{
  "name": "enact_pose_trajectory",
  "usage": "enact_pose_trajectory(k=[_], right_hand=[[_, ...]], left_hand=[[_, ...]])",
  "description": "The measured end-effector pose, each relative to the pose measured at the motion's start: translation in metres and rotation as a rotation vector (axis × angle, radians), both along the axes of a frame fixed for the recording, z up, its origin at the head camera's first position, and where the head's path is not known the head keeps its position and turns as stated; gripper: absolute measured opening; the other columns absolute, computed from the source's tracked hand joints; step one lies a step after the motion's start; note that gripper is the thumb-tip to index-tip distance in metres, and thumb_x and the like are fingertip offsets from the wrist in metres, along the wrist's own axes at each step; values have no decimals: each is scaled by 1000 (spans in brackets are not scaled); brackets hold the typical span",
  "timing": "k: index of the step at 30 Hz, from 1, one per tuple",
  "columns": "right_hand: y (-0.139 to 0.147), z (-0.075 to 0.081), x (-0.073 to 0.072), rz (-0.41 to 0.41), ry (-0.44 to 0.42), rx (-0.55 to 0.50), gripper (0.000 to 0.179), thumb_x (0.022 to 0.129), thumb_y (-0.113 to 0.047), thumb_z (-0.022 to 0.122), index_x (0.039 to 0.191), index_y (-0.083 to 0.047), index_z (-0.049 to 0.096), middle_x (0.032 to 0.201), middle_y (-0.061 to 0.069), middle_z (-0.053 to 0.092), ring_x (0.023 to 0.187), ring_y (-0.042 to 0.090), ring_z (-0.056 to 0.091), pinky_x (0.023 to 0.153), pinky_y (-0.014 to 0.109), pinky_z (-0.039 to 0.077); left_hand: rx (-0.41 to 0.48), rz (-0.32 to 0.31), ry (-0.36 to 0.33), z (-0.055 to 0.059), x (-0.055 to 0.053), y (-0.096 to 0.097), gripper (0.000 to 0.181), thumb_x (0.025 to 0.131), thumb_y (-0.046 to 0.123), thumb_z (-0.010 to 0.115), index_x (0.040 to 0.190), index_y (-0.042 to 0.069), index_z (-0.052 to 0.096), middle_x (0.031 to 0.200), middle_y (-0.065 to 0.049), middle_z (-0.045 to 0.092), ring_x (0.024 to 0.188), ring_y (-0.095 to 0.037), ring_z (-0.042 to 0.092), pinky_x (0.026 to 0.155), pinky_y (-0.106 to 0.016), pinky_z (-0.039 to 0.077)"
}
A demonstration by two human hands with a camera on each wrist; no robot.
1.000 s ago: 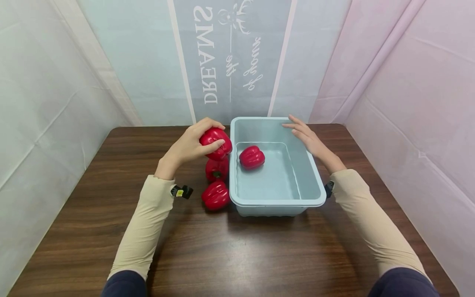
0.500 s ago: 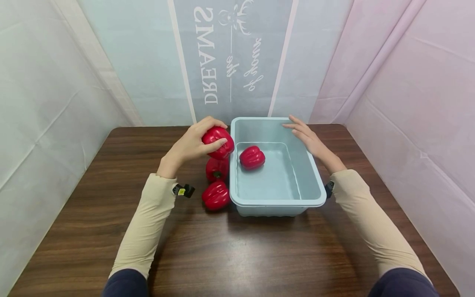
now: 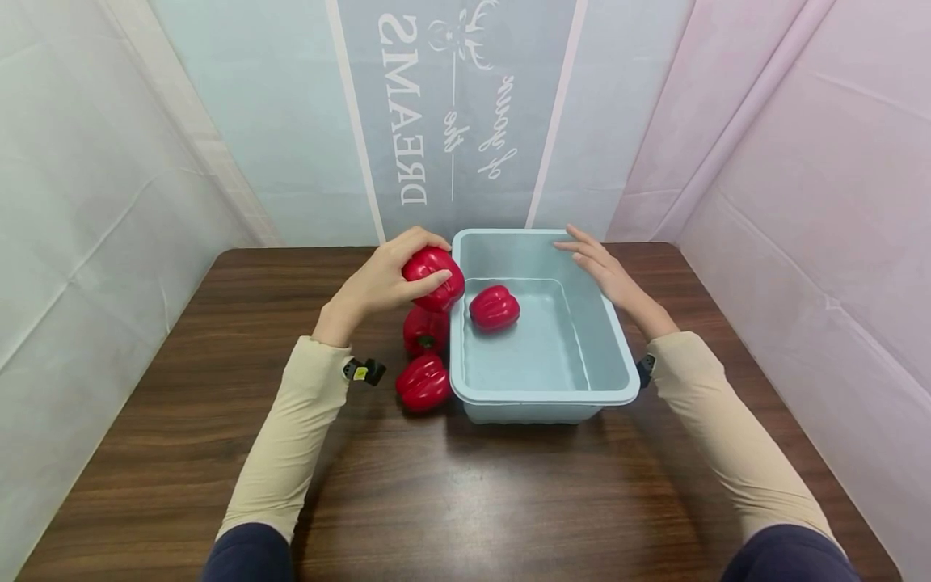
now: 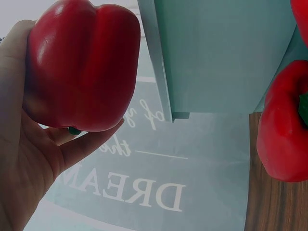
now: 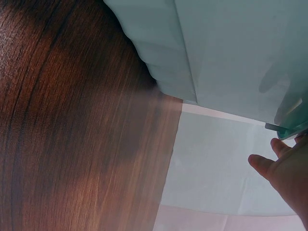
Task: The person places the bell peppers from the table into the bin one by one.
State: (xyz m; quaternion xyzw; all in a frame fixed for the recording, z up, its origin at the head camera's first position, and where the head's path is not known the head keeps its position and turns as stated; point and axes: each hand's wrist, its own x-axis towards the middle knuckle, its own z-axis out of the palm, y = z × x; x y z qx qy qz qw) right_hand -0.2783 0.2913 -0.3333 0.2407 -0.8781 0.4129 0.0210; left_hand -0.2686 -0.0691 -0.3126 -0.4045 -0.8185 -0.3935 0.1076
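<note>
My left hand (image 3: 378, 279) grips a red bell pepper (image 3: 439, 289) beside the left rim of a pale blue plastic bin (image 3: 534, 396). In the left wrist view, thumb and fingers curl round this held pepper (image 4: 84, 65), its green stem end turned down. Another red bell pepper (image 3: 494, 309) lies inside the bin, near its left wall. Outside that wall sit two more: a pepper (image 3: 425, 331) partly hidden under the held one, and a nearer pepper (image 3: 423, 384). My right hand (image 3: 609, 279) rests at the bin's right rim, fingers extended over it.
Everything stands on a dark wood-grain table (image 3: 465, 501). A printed cloth (image 3: 473, 105) hangs behind the table's far edge, and pale curtains (image 3: 815, 267) enclose both sides. The bin's raised walls stand between the two hands.
My left hand has shifted slightly right with the pepper, whose edge now overlaps the bin's left rim. The right hand, the bin and the other peppers have stayed put.
</note>
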Motion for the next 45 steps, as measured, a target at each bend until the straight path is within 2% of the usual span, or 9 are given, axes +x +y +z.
enact_pose_trajectory(k=[13,20,25,31,37,40,45], right_hand=[[2,-4,-1,1,11,1,37,98,-6,34,129,11,45,150,25,16,139,43,8,109,60,6],[15,-27,-18,-7,30,0,38,100,-14,35,131,2,47,153,17,16,142,33,7,110,58,5],[19,-35,-20,0,47,-7,40,100,-20,34,133,-1,47,153,13,16,142,31,7,111,57,5],[18,-32,-17,-6,37,-5,38,100,-18,35,132,-1,48,154,13,16,142,30,8,110,58,6],[6,-14,-1,10,22,-18,36,98,-7,35,129,8,46,151,23,16,140,39,7,109,61,6],[3,-9,4,12,24,-16,36,98,-5,34,128,11,45,150,26,15,139,42,7,109,61,6],[12,-22,-8,7,34,-13,37,99,-9,34,131,5,46,153,17,16,141,36,7,110,59,6]], left_hand=[[-2,-7,24,-2,0,6,37,81,26,69,113,12,56,108,3,54,95,-11,53,74,-31,53],[-2,-24,39,-2,2,8,36,82,26,69,113,13,56,108,3,54,96,-11,53,74,-31,53],[-15,-25,48,-3,3,10,38,81,26,69,113,13,56,109,3,54,97,-11,52,75,-31,53],[-19,-26,40,-3,4,15,39,81,27,70,114,12,55,110,1,54,99,-12,52,75,-32,53],[-21,-24,31,-2,4,19,37,81,28,69,113,15,56,109,3,54,98,-10,52,75,-31,53],[-19,-27,28,-2,4,21,36,81,29,69,112,16,56,108,5,54,97,-10,52,75,-31,53],[-13,-39,30,-3,2,23,37,81,29,69,113,15,56,108,5,54,96,-9,52,75,-30,53]])
